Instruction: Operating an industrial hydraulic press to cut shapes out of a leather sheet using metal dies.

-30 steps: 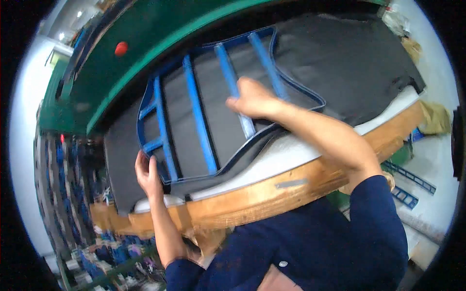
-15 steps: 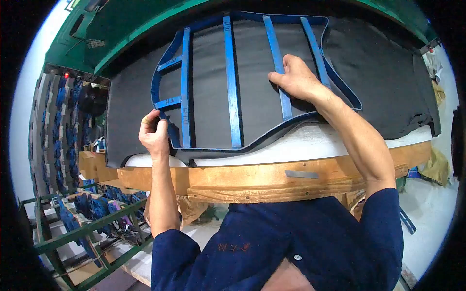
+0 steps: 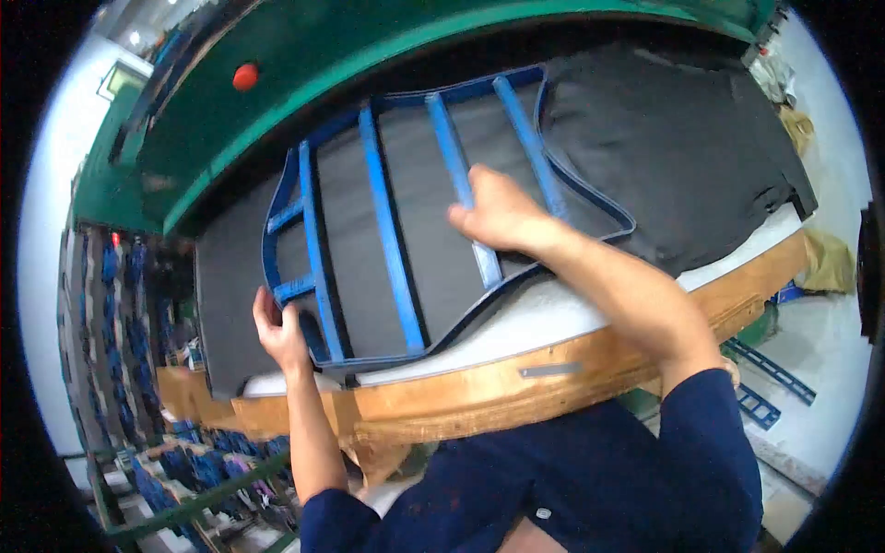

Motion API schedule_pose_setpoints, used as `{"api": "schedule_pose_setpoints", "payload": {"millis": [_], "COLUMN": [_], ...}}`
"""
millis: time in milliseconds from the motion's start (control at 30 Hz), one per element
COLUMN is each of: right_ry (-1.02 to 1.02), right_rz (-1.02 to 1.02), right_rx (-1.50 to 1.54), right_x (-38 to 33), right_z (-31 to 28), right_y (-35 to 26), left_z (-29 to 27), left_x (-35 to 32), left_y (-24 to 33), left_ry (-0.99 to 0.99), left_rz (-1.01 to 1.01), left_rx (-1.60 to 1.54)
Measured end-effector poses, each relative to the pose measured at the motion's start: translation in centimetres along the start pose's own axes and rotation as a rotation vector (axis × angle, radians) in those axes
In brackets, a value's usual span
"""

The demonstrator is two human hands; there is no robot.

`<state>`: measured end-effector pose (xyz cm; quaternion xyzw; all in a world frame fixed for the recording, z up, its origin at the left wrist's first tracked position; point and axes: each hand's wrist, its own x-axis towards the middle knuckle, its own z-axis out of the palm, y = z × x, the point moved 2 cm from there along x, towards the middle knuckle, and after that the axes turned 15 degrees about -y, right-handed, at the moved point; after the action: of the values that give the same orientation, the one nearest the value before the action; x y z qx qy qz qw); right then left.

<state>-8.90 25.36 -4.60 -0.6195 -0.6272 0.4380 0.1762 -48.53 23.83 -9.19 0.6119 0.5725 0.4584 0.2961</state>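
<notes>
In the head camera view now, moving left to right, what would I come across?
Rows of blue and grey pieces, left hand, second long blue bar of the frame, right hand, tan bundle.

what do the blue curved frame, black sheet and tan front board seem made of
Blue curved frame with crossbars: likely painted metal; thin walls, pale worn patches. Black flat sheet: perhaps leather or vinyl; matte, creased. Tan front board: probably wood; streaky grain, slight sheen.

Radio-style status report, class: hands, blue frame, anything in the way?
Left hand at near-left corner of blue frame; right hand on second long crossbar from right. Frame lying on black sheet. Right forearm hiding part of it.
</notes>
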Motion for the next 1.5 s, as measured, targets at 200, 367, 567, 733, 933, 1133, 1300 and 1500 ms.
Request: {"api": "schedule_pose_setpoints", "payload": {"millis": [200, 367, 567, 733, 933, 1133, 1300, 1500], "right_ry": [-0.059, -0.144, -0.132, -0.224, -0.157, -0.15, -0.15, -0.113], "right_rz": [-0.044, -0.079, -0.164, -0.106, -0.16, -0.14, -0.175, -0.165], "right_rx": [0.0, 0.053, 0.018, 0.038, 0.046, 0.072, 0.084, 0.014], "right_x": [-1.4, -1.4, -1.6, -1.4, -2.0, -1.6, -2.1, -1.5], "right_z": [0.7, 0.8, 0.7, 0.1, -0.2, 0.0, -0.1, 0.7], "right_y": [-0.3, 0.3, 0.3, 0.0, -0.1, 0.2, -0.3, 0.2], "left_z": [-1.9, -1.0, -1.6, -0.8, -2.2, -1.9, -3.6, -2.2], "left_x": [-0.7, -0.8, -0.5, -0.5, -0.3, -0.4, -0.5, -0.4], "left_y": [-1.1, -0.1, -0.2, 1.0, -0.5, -0.4, -1.6, -1.3], "left_ry": [-0.094, -0.144, -0.161, -0.166, -0.149, -0.166, -0.185, -0.171], "left_rz": [-0.102, -0.084, -0.117, -0.085, -0.122, -0.101, -0.074, -0.112], "left_rx": [-0.069, -0.098, -0.137, -0.075, -0.075, -0.111, -0.139, -0.122]}}
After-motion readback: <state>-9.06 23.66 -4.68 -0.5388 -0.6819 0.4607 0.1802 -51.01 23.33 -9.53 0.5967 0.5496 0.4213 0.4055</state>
